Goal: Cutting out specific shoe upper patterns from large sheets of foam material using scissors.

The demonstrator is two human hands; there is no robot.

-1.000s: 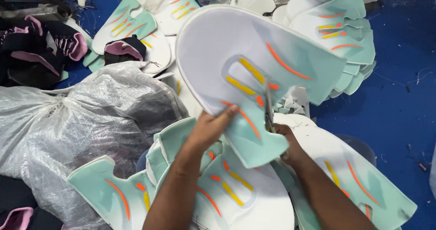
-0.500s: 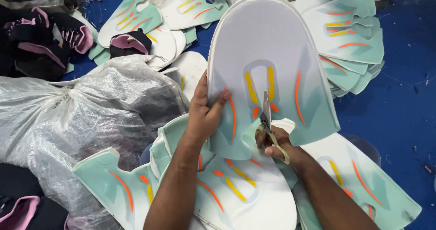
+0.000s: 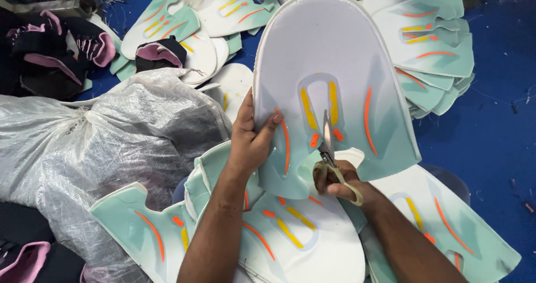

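My left hand [image 3: 250, 139] grips the left edge of a large white and mint-green shoe-upper piece [image 3: 329, 65] with yellow and orange stripes, holding it upright in front of me. My right hand [image 3: 341, 183] holds scissors [image 3: 328, 149] by their tan handles. The blades point upward into the piece's lower middle, between the yellow stripes. Several more cut pieces [image 3: 290, 232] of the same kind lie under my forearms.
A big crinkled clear plastic bag [image 3: 95, 143] lies at the left. Stacks of mint-green pieces [image 3: 435, 48] sit at the upper right and upper left [image 3: 167, 26]. Black and pink shoe parts [image 3: 50, 54] lie at the far left. The floor [image 3: 491, 138] is blue.
The piece has turned from slanted to upright. My left hand has shifted to its left edge, and the scissors have pushed up into the lower middle of the piece.
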